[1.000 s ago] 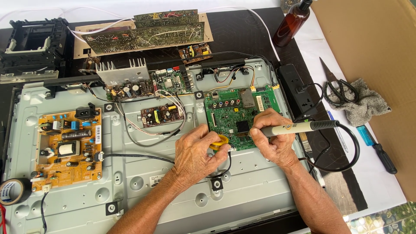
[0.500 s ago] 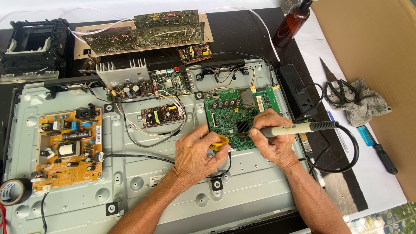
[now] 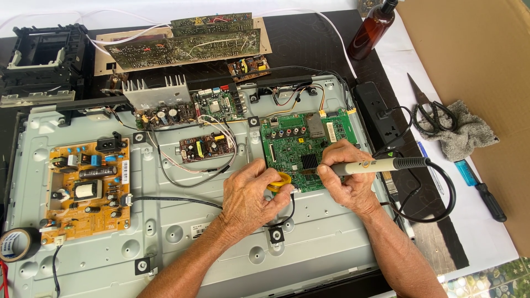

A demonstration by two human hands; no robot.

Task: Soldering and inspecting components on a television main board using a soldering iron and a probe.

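Nearest the camera, both forearms reach up over the pale grey metal back panel (image 3: 309, 248) of a flat screen. The left hand (image 3: 251, 193) rests knuckles-up on the panel, its fingers curled shut around a small yellow ring-shaped item (image 3: 280, 181), probably a coil of solder, though the view is too small to be sure. The ring pokes out between thumb and forefinger, right at the lower left edge of the green rectangular circuit board (image 3: 301, 149).

The right hand (image 3: 348, 179) is closed in a pen grip on a cream-handled soldering iron with a black rubber collar (image 3: 381, 164). The handle runs out to the right of the fist, and its black cord (image 3: 441, 198) loops down beside the wrist. The tip end is hidden under the fingers, pointing at the lower middle of the green board, just right of the yellow ring; the two hands nearly touch there.

Further left lies an orange power board (image 3: 85, 190), with a roll of black tape (image 3: 19, 244) at the panel's corner. To the right sit black-handled scissors (image 3: 425, 113) on a grey rag (image 3: 466, 132). At the far edge stand long dark green boards (image 3: 187, 47) and a brown bottle (image 3: 372, 33).
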